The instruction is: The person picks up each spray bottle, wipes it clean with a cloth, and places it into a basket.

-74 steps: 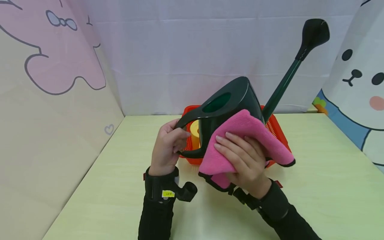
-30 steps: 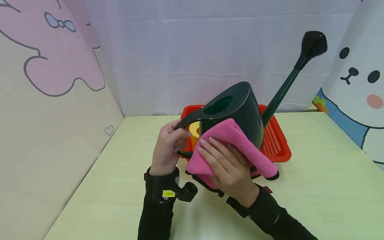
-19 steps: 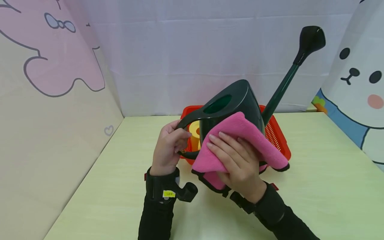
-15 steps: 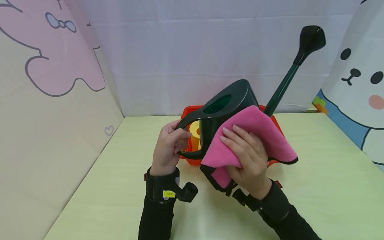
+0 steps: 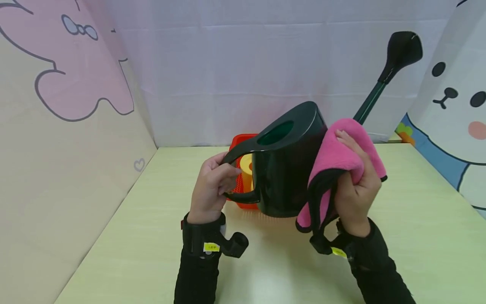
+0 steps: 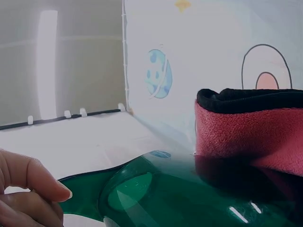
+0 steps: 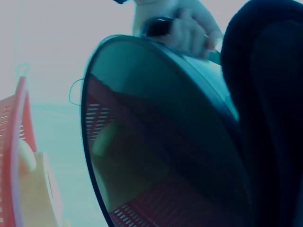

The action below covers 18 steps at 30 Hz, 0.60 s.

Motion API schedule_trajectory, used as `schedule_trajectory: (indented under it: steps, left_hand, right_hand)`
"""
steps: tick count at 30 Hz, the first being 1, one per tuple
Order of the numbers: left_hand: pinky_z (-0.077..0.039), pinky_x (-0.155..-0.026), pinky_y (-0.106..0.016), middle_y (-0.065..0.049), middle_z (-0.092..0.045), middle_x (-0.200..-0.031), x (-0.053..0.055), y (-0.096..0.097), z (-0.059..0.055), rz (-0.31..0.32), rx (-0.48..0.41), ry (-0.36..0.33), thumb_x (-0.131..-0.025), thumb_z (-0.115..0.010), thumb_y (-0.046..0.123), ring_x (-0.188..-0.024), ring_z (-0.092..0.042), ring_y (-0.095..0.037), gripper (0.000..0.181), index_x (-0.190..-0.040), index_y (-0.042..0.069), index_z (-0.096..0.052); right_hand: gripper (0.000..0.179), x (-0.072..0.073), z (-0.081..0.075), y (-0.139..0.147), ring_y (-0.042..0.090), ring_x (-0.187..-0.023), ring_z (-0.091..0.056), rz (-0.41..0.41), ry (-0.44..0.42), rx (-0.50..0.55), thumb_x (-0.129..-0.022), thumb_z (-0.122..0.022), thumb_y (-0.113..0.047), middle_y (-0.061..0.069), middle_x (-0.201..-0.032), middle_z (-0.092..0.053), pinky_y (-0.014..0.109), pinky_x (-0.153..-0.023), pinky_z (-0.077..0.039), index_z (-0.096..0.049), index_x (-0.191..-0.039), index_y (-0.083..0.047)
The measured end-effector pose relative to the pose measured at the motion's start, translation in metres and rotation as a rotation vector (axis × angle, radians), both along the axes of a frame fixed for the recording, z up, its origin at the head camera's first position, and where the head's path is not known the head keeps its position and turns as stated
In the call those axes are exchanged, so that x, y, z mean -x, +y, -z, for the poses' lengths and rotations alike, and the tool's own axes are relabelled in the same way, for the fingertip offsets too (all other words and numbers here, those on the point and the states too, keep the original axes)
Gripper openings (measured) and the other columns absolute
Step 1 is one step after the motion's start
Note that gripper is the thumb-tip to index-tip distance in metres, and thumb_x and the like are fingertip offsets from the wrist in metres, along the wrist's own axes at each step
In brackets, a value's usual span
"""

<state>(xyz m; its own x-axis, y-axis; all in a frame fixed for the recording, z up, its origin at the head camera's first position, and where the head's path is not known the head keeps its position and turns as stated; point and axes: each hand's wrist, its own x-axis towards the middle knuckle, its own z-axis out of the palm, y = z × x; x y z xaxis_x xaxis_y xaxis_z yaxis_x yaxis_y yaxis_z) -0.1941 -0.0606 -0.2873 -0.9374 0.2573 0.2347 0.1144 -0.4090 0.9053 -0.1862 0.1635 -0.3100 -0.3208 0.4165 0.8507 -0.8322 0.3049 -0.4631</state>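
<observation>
A dark green watering can (image 5: 286, 177) is held tilted above the table, its long spout rising to the right and ending in a black rose (image 5: 404, 46). My left hand (image 5: 212, 185) grips the can's handle, fingers curled round it. In my right hand (image 5: 357, 190) is a pink cloth (image 5: 338, 147) with black edging, bunched at the can's right side, where the spout starts. The cloth hides the spout's lower part. Up close in the left wrist view, the cloth (image 6: 251, 132) lies against the green can (image 6: 156, 194).
Behind the can on the light table (image 5: 133, 236) stands a red basket (image 5: 243, 138), mostly hidden. A yellow object (image 5: 247, 169) is in it. A white curtain (image 5: 235, 76) closes off the back, with cartoon-printed panels at both sides.
My right hand has moved the cloth rightward and up across the can's body to the spout's base, turning at the wrist. The lower body of the can now shows. My left hand keeps its hold.
</observation>
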Motion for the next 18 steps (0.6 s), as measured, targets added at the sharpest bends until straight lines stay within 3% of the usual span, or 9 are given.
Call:
schedule_trajectory:
  steps: [5, 11, 18]
  left_hand:
    - [-0.025, -0.043, -0.020, 0.005, -0.034, -0.049, -0.001, -0.001, 0.000, 0.000, 0.000, 0.001, -0.079, -0.044, 0.001, -0.041, -0.029, -0.010, 0.008, -0.076, 0.007, -0.047]
    - [-0.025, -0.043, -0.020, 0.006, -0.035, -0.047, -0.001, -0.004, -0.001, 0.000, -0.006, 0.002, -0.080, -0.043, -0.001, -0.040, -0.031, -0.009, 0.011, -0.077, 0.008, -0.049]
    - [-0.025, -0.043, -0.020, 0.006, -0.035, -0.047, 0.000, -0.004, -0.001, -0.014, -0.008, -0.013, -0.080, -0.042, -0.001, -0.040, -0.031, -0.009, 0.014, -0.077, 0.009, -0.051]
  right_hand:
    - [0.029, -0.001, -0.001, 0.003, 0.017, -0.106, -0.057, 0.009, -0.022, 0.013, -0.085, -0.057, -0.010, -0.001, -0.108, -0.068, 0.019, -0.084, -0.047, -0.061, -0.106, 0.010]
    - [0.035, -0.004, 0.001, -0.011, 0.021, -0.110, -0.060, 0.138, 0.071, -0.081, -0.086, -0.060, -0.022, 0.012, -0.106, -0.068, 0.031, -0.097, -0.045, -0.062, -0.098, 0.011]
    - [0.037, -0.008, 0.012, -0.031, 0.020, -0.113, -0.059, 0.235, 0.224, -0.283, -0.087, -0.060, -0.032, 0.008, -0.108, -0.068, 0.035, -0.103, -0.039, -0.066, -0.097, 0.003]
